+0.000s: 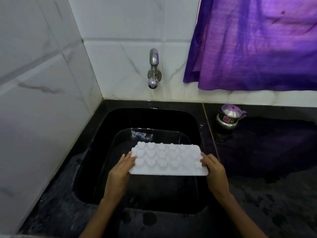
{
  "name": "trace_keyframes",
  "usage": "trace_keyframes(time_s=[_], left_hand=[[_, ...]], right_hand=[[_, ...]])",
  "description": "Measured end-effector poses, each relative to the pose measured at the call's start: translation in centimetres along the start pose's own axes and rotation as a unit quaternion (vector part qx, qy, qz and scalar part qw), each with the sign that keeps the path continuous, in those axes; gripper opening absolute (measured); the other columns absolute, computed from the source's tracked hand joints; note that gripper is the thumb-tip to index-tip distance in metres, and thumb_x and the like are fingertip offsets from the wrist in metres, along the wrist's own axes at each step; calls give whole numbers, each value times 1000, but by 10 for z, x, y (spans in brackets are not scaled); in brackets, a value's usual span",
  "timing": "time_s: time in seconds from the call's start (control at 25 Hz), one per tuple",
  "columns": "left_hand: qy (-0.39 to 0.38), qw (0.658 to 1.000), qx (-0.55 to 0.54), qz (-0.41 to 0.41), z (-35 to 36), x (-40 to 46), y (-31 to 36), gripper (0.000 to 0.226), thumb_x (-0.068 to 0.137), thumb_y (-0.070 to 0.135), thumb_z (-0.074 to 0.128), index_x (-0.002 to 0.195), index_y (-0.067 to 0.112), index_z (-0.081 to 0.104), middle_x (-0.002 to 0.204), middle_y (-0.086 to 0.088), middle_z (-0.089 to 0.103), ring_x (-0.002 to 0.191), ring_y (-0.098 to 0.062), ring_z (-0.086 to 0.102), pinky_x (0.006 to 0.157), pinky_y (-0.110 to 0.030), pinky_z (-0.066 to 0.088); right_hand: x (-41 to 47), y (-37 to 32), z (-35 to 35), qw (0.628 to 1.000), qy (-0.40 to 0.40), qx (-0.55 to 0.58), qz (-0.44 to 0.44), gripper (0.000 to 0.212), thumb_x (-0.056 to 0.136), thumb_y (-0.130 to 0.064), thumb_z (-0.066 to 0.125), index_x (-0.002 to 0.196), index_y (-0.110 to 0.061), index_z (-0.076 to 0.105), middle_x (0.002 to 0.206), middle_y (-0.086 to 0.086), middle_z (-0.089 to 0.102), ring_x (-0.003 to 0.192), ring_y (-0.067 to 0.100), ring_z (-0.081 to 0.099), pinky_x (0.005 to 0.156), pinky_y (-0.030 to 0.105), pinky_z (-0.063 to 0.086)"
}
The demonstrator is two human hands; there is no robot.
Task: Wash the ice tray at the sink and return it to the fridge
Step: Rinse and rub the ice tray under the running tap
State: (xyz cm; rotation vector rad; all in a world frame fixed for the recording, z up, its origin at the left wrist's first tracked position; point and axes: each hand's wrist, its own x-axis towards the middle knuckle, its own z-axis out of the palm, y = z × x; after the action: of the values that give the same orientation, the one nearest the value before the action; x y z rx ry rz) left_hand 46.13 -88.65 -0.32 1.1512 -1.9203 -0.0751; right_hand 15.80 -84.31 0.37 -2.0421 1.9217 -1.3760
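Holding the tray (168, 159) by its short ends above the sink (147, 117), both hands' fingers (127, 159) pinch light, likely slippery, bendy plastic.

The ice tray (168, 159) is seen as white, matt, soft-looking plastic. The sink (130, 117) is finished in glossy black. The tap (153, 68) is polished metal. The counter (267, 194) is dark speckled stone. The curtain (257, 45) is woven purple cloth.
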Motion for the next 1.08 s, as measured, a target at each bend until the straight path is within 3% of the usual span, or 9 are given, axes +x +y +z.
trace_keyframes(time_s=[0.12,0.2,0.32,0.48,0.6,0.72,0.88,0.96,1.08], left_hand=[[28,999,-23,20,-5,8,1,21,78,-2,62,98,-7,66,112,-10,63,116,-23,55,112,-25,31],[2,999,-30,-22,-1,11,-6,21,79,0,62,98,-6,67,114,-5,60,117,-26,56,112,-19,29],[-52,986,-71,-140,5,9,-7,37,74,-21,62,104,-1,69,117,-3,59,119,-29,57,108,-8,26],[-4,965,-169,-200,-21,41,-3,49,80,-12,62,98,33,69,105,22,69,109,-2,60,96,-13,44],[8,952,-210,-224,-38,68,3,56,85,-5,60,90,51,63,95,22,69,88,5,64,80,-8,48],[41,934,-263,-238,-40,83,14,53,86,-5,57,92,46,66,93,19,71,85,4,66,75,-9,50],[89,890,-340,-291,-36,97,21,36,87,6,58,97,39,70,93,13,73,87,-3,68,71,-14,54],[77,868,-370,-323,-29,99,26,26,89,10,57,104,28,69,98,10,74,92,-7,69,71,-15,54],[7,841,-397,-368,-16,92,36,26,93,12,52,111,25,66,106,8,72,99,-10,68,77,-24,57]], right_hand=[[10,-2,-6,998,46,28,17,21,76,3,55,94,3,66,84,-13,49,80,4,52,85,10,47],[17,-3,-3,1000,28,5,9,20,76,3,54,91,2,67,82,-9,49,76,4,51,77,14,50],[17,1,7,999,-31,2,29,27,78,6,56,92,-16,63,76,-8,45,68,7,48,56,29,45],[45,-4,-8,989,-24,124,74,43,78,12,56,77,-31,59,79,-5,59,78,9,59,66,22,49],[75,-14,-19,966,-33,219,130,59,80,16,59,78,-43,62,81,-15,68,76,2,65,68,11,49],[93,-17,-26,950,-16,277,147,62,77,17,62,78,-45,65,78,-15,71,72,0,66,67,12,51],[107,-14,-33,930,-58,314,182,35,80,12,62,103,-15,65,88,-6,71,76,7,70,61,21,57],[105,-7,-32,918,-102,318,214,34,82,8,62,109,-12,63,95,-2,71,81,12,71,61,26,59],[91,9,-34,899,-106,328,270,33,83,7,61,108,-15,64,86,-7,75,78,11,72,57,22,57]])
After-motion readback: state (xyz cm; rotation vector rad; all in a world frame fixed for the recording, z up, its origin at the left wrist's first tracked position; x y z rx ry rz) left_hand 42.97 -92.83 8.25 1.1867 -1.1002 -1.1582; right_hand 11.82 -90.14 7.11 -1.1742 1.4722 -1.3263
